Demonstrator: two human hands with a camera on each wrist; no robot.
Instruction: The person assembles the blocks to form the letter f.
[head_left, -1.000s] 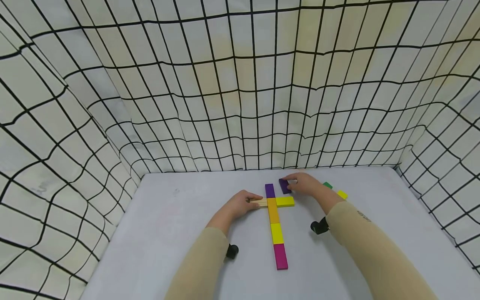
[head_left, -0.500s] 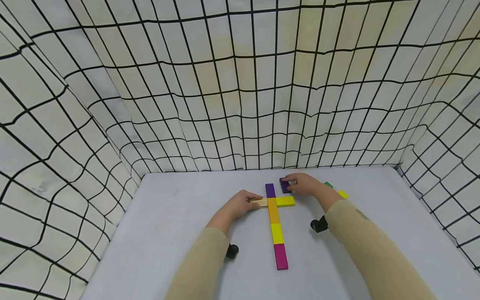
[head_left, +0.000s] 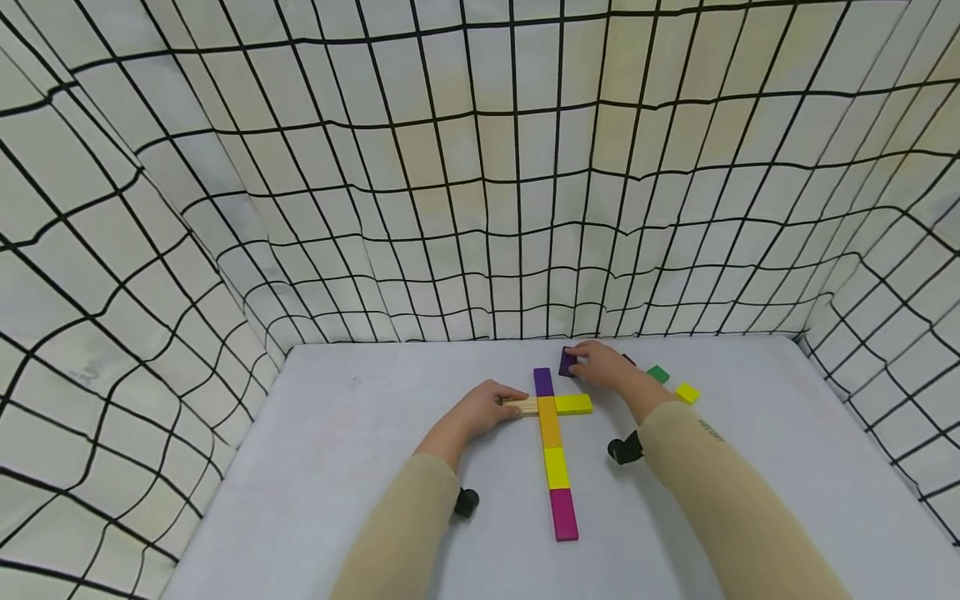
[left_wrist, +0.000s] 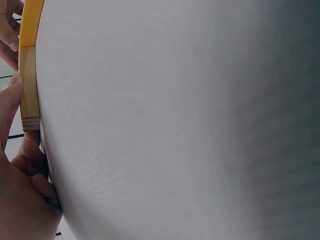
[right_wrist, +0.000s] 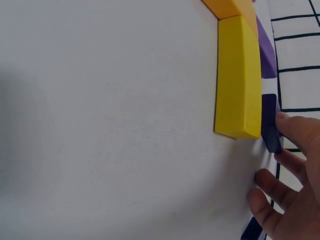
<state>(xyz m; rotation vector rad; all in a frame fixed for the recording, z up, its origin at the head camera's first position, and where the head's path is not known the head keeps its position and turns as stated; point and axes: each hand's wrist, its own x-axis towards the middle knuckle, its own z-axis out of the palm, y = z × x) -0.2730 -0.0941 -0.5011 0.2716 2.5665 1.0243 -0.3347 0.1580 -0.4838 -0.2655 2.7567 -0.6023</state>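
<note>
My left hand [head_left: 480, 408] pinches a plain wooden block [head_left: 528, 407] between thumb and fingers; its inner end meets the orange block [head_left: 550, 422]. The right hand [head_left: 600, 365] grips a dark purple block [head_left: 567, 362] near the table's far edge, just right of a lighter purple block [head_left: 543, 382]. In the right wrist view, thumb and forefinger hold this dark block [right_wrist: 270, 122] beyond a yellow block [right_wrist: 232, 75]. Purple, orange, yellow [head_left: 556, 467] and magenta [head_left: 564, 514] blocks form a line toward me. The wooden block and another yellow block [head_left: 573, 404] extend sideways from the orange one.
Right of the right hand lie a green block [head_left: 657, 374] and a small-looking yellow block [head_left: 687, 393]. A dark block [head_left: 628, 359] shows partly behind the right wrist. Black netting [head_left: 480, 183] over pale walls rises around the white table [head_left: 337, 475].
My right hand has shifted slightly toward the far edge, and the dark purple block has turned. More of the green and yellow blocks shows beside the arm. The left hand keeps its hold.
</note>
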